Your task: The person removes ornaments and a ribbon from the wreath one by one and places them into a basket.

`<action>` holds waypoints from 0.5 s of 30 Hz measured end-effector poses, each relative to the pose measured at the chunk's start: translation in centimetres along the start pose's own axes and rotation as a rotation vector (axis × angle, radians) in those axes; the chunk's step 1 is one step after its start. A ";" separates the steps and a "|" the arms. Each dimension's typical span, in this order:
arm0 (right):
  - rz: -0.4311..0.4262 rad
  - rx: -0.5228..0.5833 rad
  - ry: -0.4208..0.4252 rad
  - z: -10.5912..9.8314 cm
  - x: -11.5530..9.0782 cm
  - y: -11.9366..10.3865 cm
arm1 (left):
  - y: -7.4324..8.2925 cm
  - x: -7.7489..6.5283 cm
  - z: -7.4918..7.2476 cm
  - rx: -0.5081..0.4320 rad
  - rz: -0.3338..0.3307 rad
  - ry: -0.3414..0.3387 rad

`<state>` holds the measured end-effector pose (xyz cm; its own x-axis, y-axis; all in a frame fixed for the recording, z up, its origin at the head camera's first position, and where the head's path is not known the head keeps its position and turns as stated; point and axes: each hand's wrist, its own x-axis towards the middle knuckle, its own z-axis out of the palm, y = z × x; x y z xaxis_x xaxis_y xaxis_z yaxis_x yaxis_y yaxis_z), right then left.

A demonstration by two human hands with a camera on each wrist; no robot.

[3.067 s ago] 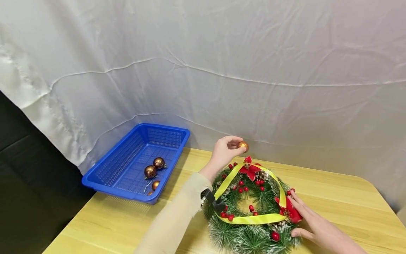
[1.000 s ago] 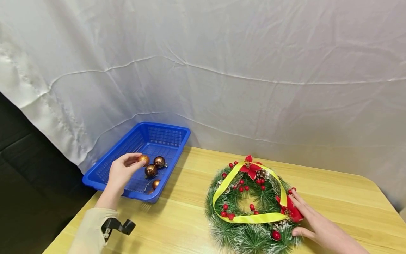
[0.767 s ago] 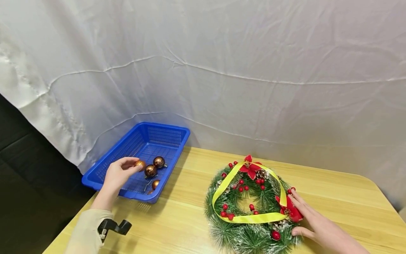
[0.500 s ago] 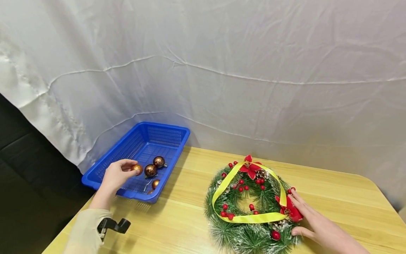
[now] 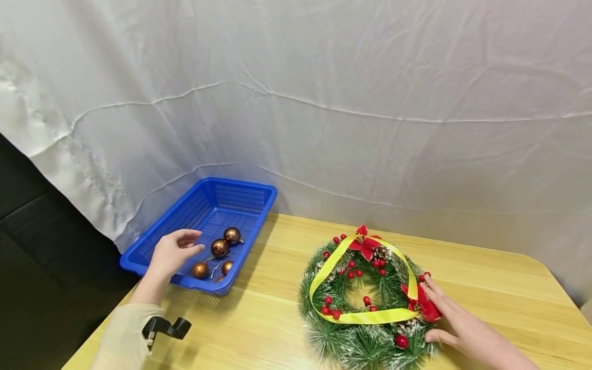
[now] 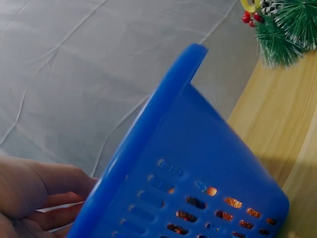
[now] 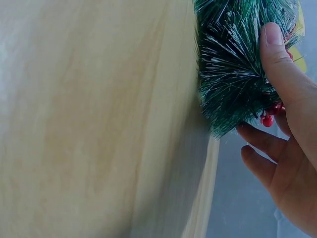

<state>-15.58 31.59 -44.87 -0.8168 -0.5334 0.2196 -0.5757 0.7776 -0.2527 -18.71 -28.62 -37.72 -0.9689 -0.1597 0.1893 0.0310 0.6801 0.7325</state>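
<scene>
In the head view my left hand [image 5: 174,253] hovers over the near left part of the blue plastic basket [image 5: 157,218], fingers and thumb apart with nothing between them. Below it a glittery orange Christmas ball [image 5: 200,270] lies on the basket floor. Two shiny brown balls [image 5: 219,248] and a copper one [image 5: 226,267] lie beside it; another is partly hidden by the rim. My right hand [image 5: 462,324] rests against the right edge of a green Christmas wreath [image 5: 328,341], its fingers extended and thumb spread apart. The wreath bears red berries, poinsettias and a yellow ribbon [image 5: 370,317].
The wooden table [image 5: 273,308] extends between basket and wreath and on to the right. A pale cloth [image 5: 370,128] hangs behind its back edge. Dark material [image 5: 41,257] lies left of the table. A black wrist mount [image 5: 166,327] sticks out from my left sleeve.
My left hand has moved from above the wreath to the basket and lowered the glittery orange ball. It has let the ball go onto the basket floor. My right hand stays in place.
</scene>
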 end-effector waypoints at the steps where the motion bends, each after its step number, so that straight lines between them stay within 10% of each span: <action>1: -0.003 -0.001 0.003 0.0 0.0 0.0 | 0.1 0.0 0.1 -0.009 0.012 0.009; 15: -0.014 -0.027 0.017 0.0 0.0 0.0 | 6.1 -0.5 5.1 -0.441 0.176 -0.154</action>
<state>-15.56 31.56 -44.91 -0.8078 -0.5388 0.2392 -0.5858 0.7789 -0.2237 -19.26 -20.68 -36.70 -0.9637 0.0599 0.2603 0.2657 0.3144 0.9113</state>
